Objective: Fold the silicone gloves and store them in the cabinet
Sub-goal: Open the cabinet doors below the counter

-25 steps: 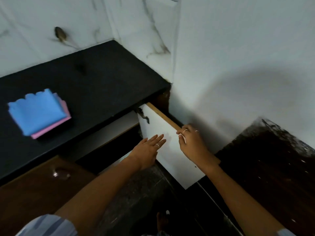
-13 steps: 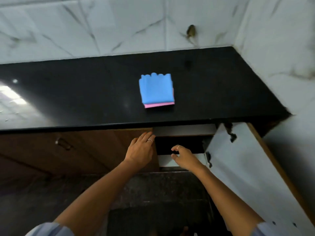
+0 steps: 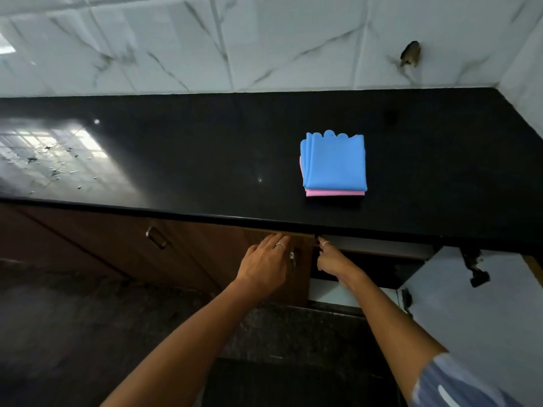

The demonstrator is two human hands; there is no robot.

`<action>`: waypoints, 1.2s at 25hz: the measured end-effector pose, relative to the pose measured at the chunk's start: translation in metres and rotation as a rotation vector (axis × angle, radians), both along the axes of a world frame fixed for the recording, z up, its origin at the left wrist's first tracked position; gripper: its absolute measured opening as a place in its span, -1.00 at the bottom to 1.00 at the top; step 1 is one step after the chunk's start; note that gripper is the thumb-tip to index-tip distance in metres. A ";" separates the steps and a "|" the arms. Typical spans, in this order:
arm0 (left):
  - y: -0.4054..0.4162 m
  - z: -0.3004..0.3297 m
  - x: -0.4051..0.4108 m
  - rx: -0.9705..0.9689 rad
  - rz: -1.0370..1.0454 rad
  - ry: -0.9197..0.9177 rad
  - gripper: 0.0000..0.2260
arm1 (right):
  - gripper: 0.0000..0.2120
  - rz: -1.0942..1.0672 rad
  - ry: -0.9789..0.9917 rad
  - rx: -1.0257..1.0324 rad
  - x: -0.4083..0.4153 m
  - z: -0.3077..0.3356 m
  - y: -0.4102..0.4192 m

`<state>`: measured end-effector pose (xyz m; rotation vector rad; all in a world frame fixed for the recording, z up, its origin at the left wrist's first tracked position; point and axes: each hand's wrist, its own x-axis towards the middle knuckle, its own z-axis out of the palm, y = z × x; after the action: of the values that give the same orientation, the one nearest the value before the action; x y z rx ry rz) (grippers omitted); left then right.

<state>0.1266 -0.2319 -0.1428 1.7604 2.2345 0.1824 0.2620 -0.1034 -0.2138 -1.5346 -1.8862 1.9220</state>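
Folded silicone gloves [image 3: 335, 164], blue on top of pink, lie on the black countertop [image 3: 205, 160] near its front edge. Below the counter, my left hand [image 3: 266, 264] rests flat with fingers apart on the brown cabinet door [image 3: 205, 259], beside that door's handle. My right hand [image 3: 330, 259] reaches up under the counter lip at the edge of the dark cabinet opening [image 3: 367, 268]; its fingers curl at the door's edge. The right-hand cabinet door [image 3: 482, 304], white on its inner face, stands swung wide open.
White marble-look tiles [image 3: 264, 45] back the counter, with a dark hole [image 3: 410, 54] at the right. A metal handle [image 3: 155, 237] sits on another brown door at left. Hinge hardware [image 3: 476, 268] hangs off the open door. Dark floor lies below.
The view has swung left and closer to the counter. Both hands left the open white door and moved up to the brown door and the opening's edge under the counter lip.
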 end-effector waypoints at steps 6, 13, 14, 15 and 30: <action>-0.006 -0.003 0.014 -0.014 0.172 0.026 -0.50 | -0.55 0.182 0.025 0.135 0.010 0.010 -0.007; -0.068 -0.006 0.022 -0.232 0.470 -0.020 -0.38 | -0.66 0.322 0.124 0.091 0.027 0.007 -0.106; -0.080 -0.007 0.020 -0.245 0.479 -0.019 -0.36 | -0.66 0.360 0.126 0.079 0.025 0.005 -0.119; -0.092 -0.009 0.017 -0.246 0.485 -0.010 -0.34 | -0.68 0.398 0.120 0.069 0.021 0.003 -0.130; -0.270 0.000 -0.117 -0.333 0.471 -0.131 -0.29 | -0.52 0.883 0.085 -0.227 -0.124 0.003 -0.329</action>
<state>0.0096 -0.5021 -0.1429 1.0129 2.3798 0.0174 0.1379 -0.4319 -0.2112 -0.6211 -2.6455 2.5077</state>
